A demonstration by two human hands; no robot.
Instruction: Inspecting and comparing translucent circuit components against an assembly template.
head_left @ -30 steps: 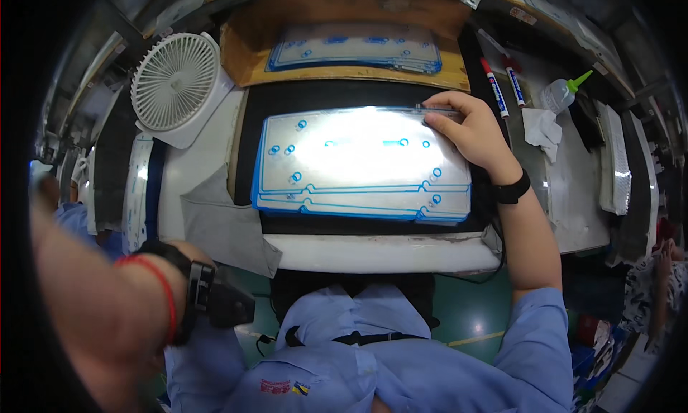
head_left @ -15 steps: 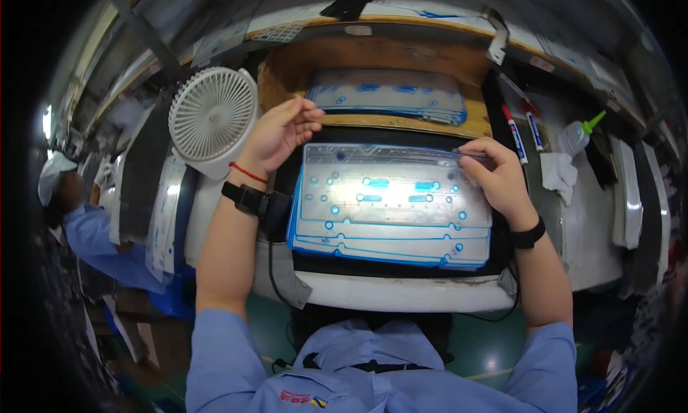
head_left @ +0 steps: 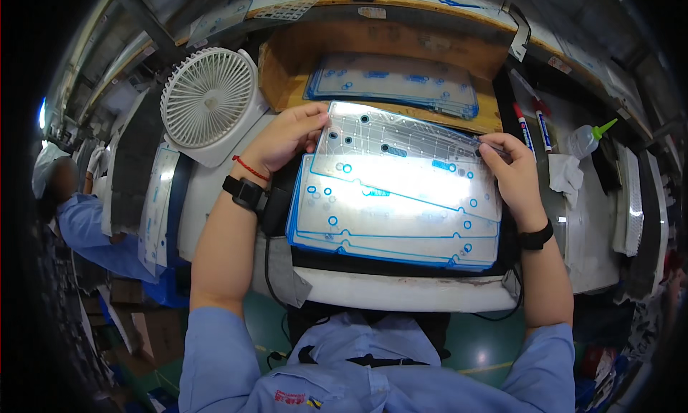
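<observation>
A clear plastic sheet (head_left: pixel 423 155) with blue edges and small blue-ringed holes is held tilted over a stack of similar sheets (head_left: pixel 401 230). My left hand (head_left: pixel 292 137) pinches its upper left corner between thumb and fingers. At the upper right corner, my right hand (head_left: pixel 510 173) grips the same sheet with the thumb on top. Glare whitens the middle of the sheet and of the pile under it. Beyond lies a second stack of blue-edged sheets (head_left: pixel 394 83) in a wooden tray (head_left: pixel 287 69).
A white fan (head_left: pixel 211 101) stands left of the tray. To the right lie a red-capped marker (head_left: pixel 523 126), a blue marker (head_left: pixel 543 131), a white cloth (head_left: pixel 566 176) and a bottle with a green nozzle (head_left: pixel 591 137). Another person (head_left: pixel 97 219) works at the far left.
My left hand has moved from open air to the sheet's upper left corner and taken hold. The top sheet has risen and tilted; my right hand keeps its corner.
</observation>
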